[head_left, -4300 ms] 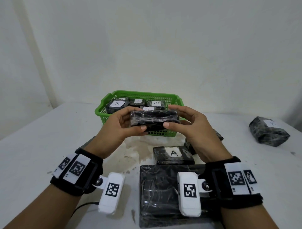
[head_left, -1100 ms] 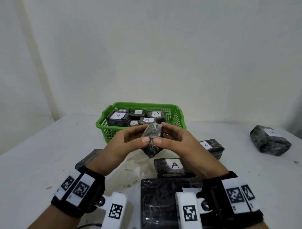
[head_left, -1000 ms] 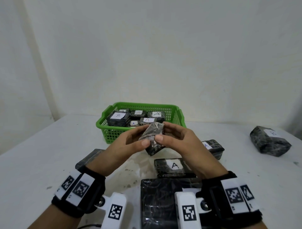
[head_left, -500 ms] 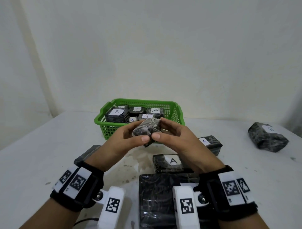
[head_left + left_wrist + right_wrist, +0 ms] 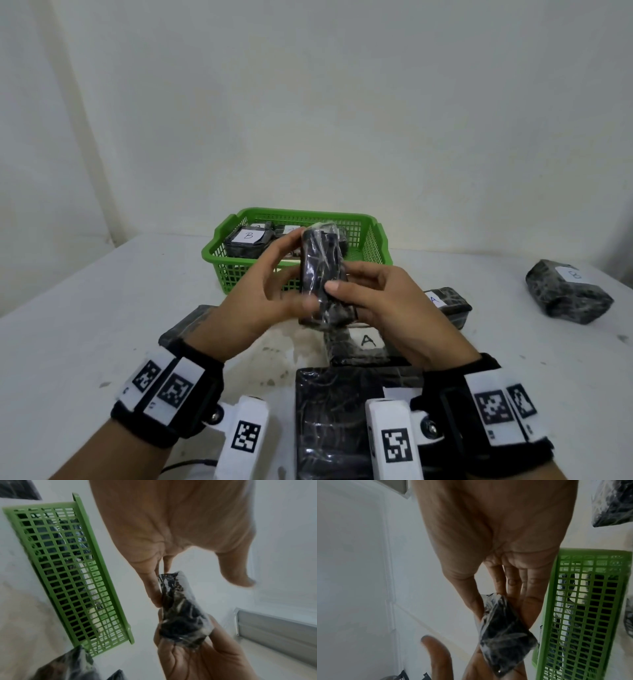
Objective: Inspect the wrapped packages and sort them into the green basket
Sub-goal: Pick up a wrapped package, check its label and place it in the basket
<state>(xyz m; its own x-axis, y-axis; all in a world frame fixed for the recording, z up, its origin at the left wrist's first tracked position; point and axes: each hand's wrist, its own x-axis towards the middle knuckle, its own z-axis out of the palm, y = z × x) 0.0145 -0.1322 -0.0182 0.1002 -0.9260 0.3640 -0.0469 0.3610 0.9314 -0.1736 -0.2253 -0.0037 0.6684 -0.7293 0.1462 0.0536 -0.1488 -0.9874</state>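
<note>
A small black package (image 5: 322, 270) wrapped in clear film stands upright in the air, just in front of the green basket (image 5: 301, 213). My right hand (image 5: 356, 294) pinches its lower part between thumb and straight fingers (image 5: 532, 601). My left hand (image 5: 284, 274) lies behind it with straight fingers (image 5: 152, 588) touching its side. The left thumb (image 5: 240, 574) is blurred and stands off the package (image 5: 181, 609). No label shows on the held package (image 5: 503, 632). The basket holds several wrapped packages, one of them marked B (image 5: 248, 236).
On the white table lie a package marked A (image 5: 366, 342), another marked A (image 5: 445, 301) behind my right hand, a large black package (image 5: 339, 418) close to me, and a dark package (image 5: 181, 329) under my left wrist. A bulky package (image 5: 568, 291) sits far right.
The package has been turned from lying across my fingers to standing on end and lifted slightly. My left thumb has come off it while my right hand keeps its pinch.
</note>
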